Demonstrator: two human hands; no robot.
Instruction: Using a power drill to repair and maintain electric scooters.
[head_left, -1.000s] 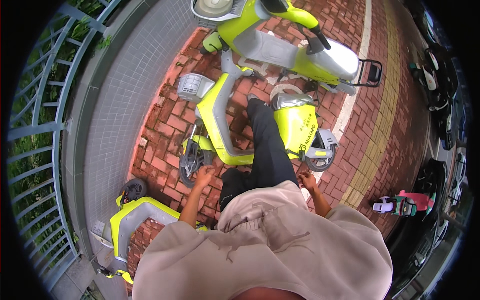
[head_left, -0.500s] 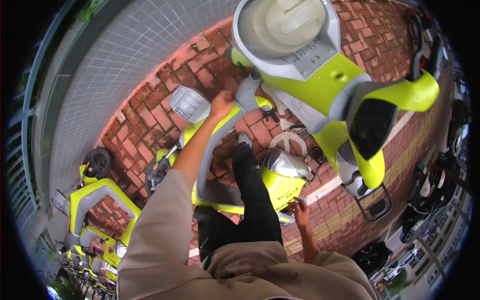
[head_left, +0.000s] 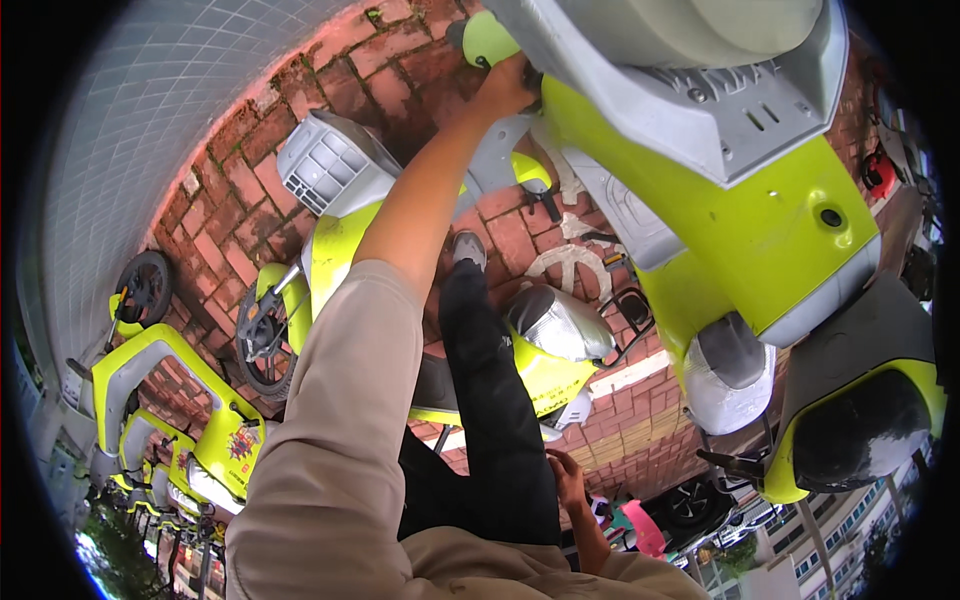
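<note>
Stretched far forward, my left hand is curled round a dark handlebar grip; part of its fingers is hidden. That grip sits at the upper end of a grey handlebar on a yellow-green scooter with a pale grey basket. Close by, a second yellow-green scooter carries a large grey basket. My right hand hangs beside my thigh, fingers loosely bent and apart, holding nothing. My leg stands in the gap by the first scooter's yellow-green rear.
A tiled grey wall curves along the left. More yellow-green scooters are lined up at lower left. On the right is another one with a black front panel. Red brick paving lies underfoot; a dark vehicle wheel shows at lower right.
My left hand has moved up and away from the scooter's front to the handlebar grip. The view has shifted closer to the large grey basket. My right hand has dropped lower.
</note>
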